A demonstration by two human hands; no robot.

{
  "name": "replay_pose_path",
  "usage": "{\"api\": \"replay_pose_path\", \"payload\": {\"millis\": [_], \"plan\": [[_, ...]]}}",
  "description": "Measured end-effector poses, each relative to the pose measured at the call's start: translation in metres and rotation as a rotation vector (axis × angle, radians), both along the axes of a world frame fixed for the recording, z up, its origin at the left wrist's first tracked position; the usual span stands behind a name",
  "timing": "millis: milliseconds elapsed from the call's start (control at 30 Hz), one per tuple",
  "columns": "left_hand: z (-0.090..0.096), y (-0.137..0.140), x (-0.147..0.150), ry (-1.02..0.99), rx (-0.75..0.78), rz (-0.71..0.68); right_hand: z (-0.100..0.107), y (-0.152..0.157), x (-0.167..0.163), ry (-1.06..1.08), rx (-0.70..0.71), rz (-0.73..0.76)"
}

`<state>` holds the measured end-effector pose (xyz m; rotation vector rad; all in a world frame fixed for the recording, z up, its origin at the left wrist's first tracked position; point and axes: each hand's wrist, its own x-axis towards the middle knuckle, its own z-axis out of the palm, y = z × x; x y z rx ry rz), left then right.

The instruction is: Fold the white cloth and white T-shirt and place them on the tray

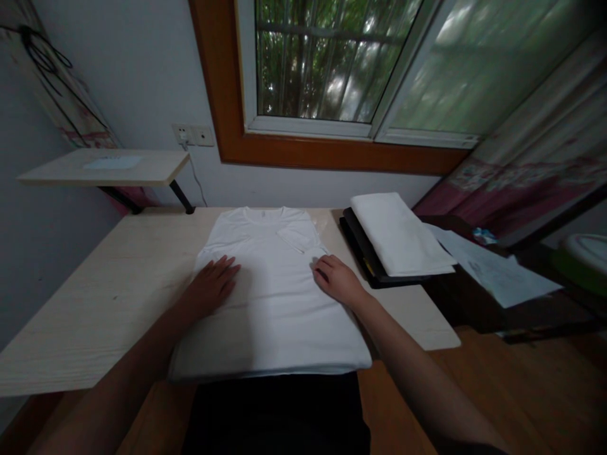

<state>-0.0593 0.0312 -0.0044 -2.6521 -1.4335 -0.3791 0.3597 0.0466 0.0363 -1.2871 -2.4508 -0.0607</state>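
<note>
A white T-shirt (279, 303) lies spread on the table, its neckline toward the window and its hem at the near edge. A chest pocket shows at its upper right, and shallow creases cross its middle. My left hand (212, 287) rests flat on the shirt's left side with the fingers stretched out. On the right side, my right hand (339, 278) touches the shirt near its edge, the fingers loosely bent and a gap showing between them. No cloth is visibly pinched in either hand.
The pale wooden table (95, 284) carries a raised shelf (156, 170) at the back left. Folded white cloth (398, 234) lies on a black item (355, 240) at the right. Beyond, a dark surface holds a printed sheet (497, 272). A window (341, 63) is behind the table.
</note>
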Motion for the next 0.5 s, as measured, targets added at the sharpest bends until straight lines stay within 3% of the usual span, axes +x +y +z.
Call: {"api": "replay_pose_path", "payload": {"millis": [333, 500], "plan": [[0.002, -0.034, -0.003, 0.043, -0.039, -0.024, 0.007, -0.017, 0.009, 0.083, -0.084, 0.132], [0.010, -0.036, -0.005, 0.048, -0.062, -0.029, 0.003, -0.011, 0.012, 0.089, -0.089, 0.053]]}}
